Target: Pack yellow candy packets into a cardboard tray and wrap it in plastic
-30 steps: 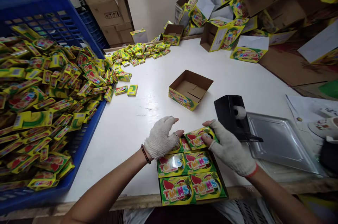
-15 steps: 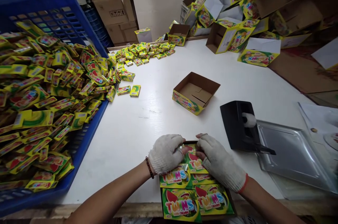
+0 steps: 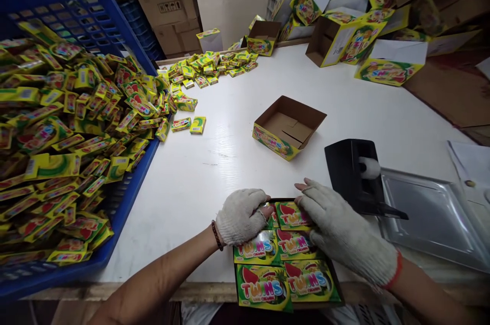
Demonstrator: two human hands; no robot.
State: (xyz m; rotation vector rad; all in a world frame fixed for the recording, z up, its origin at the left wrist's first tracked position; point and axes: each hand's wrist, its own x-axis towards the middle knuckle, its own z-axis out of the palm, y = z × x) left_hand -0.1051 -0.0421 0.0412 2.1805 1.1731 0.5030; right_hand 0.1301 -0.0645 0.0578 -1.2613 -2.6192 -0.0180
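At the table's near edge lies a shallow carton [image 3: 336,279] filled with flat yellow-green packs marked TWINS [image 3: 264,288], laid in two columns. My left hand [image 3: 242,217], in a white knit glove with bare fingertips, is closed around the carton's far left corner, thumb over the packs. In a matching glove, my right hand [image 3: 346,228] lies along the right side with its fingers stretched out, touching the far right pack [image 3: 293,215]. Part of the carton's right wall is hidden under this hand.
An open cardboard tray [image 3: 287,128] stands mid-table. A black tape dispenser [image 3: 354,174] and a metal tray [image 3: 432,213] are at right. To the left, a blue crate [image 3: 133,182] holds many small candy boxes [image 3: 57,167]; more boxes [image 3: 209,67] spill behind. Printed cartons [image 3: 390,62] are heaped at back right.
My right hand has moved right and its fingers have straightened. The far right pack and the one nearer me now lie flatter and more evenly. My left hand stays at its corner.
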